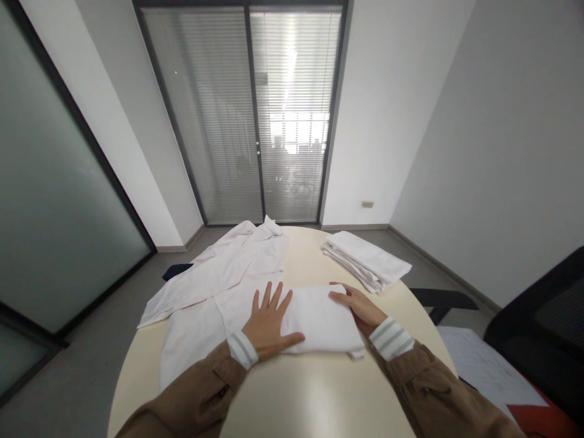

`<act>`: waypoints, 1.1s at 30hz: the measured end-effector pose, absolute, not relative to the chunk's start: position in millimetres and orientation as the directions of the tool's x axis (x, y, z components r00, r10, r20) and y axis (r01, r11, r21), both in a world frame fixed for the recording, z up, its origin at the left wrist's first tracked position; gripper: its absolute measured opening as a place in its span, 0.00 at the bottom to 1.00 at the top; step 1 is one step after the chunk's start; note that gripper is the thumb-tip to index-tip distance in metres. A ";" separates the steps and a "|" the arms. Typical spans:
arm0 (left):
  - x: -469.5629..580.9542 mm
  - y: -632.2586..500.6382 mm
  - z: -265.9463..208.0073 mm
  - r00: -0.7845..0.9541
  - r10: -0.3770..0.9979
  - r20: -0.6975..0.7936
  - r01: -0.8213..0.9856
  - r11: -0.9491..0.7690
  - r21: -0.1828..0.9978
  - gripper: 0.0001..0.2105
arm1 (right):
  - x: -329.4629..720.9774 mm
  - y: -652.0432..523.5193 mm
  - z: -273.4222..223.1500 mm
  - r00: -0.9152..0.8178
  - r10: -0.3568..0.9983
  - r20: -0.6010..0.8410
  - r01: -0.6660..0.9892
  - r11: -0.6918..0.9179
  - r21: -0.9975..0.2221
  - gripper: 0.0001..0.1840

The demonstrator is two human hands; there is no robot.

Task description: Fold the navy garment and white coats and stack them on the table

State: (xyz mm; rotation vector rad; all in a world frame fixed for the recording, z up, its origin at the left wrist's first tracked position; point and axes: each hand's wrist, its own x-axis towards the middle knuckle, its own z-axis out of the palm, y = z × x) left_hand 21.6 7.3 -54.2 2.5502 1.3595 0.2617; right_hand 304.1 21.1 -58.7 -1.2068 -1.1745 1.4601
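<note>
A folded white garment [319, 319] lies in the middle of the round table. My left hand [269, 322] presses flat on its left end, fingers spread and thumb pointing right. At the far right corner my right hand [358, 307] pinches the fold, with the thumb on top and the other fingers at the far edge. Loose white garments [219, 274] are spread over the left side of the table; under my left hand I cannot tell where they end and the folded one begins.
A stack of folded white garments [365, 258] sits at the table's back right edge. The round table [314, 395] has a pale top. At the right stand a black chair [542, 340] and papers [488, 365]. Beyond the table is a glass partition with blinds [292, 182].
</note>
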 end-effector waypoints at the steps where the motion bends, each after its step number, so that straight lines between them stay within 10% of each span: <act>1: 21.5 8.5 -58.8 0.526 0.846 0.080 0.791 -0.522 0.319 0.45 | 302.7 18.5 -58.1 -0.202 0.967 -0.155 -0.115 -0.181 -0.977 0.30; 8: 21.6 26.7 -81.6 0.119 0.919 0.376 0.625 -0.364 0.690 0.41 | 300.0 16.5 -53.2 -0.150 0.989 -0.003 -0.165 -0.028 -0.986 0.32; 13: 20.4 41.0 -79.1 -0.009 0.984 0.179 0.191 -0.174 0.966 0.44 | 306.4 21.2 -52.3 0.020 0.996 0.087 -0.186 0.089 -0.978 0.33; 19: 20.5 43.4 -77.0 0.029 0.983 0.180 -0.023 -0.179 0.984 0.25 | 312.5 21.3 -55.5 -0.005 1.000 0.022 -0.233 0.021 -0.972 0.38; 33: 22.0 40.6 -67.8 -0.010 0.965 0.261 0.060 -0.260 0.964 0.21 | 315.5 16.3 -50.0 -0.231 0.969 -0.092 -0.147 -0.128 -0.981 0.27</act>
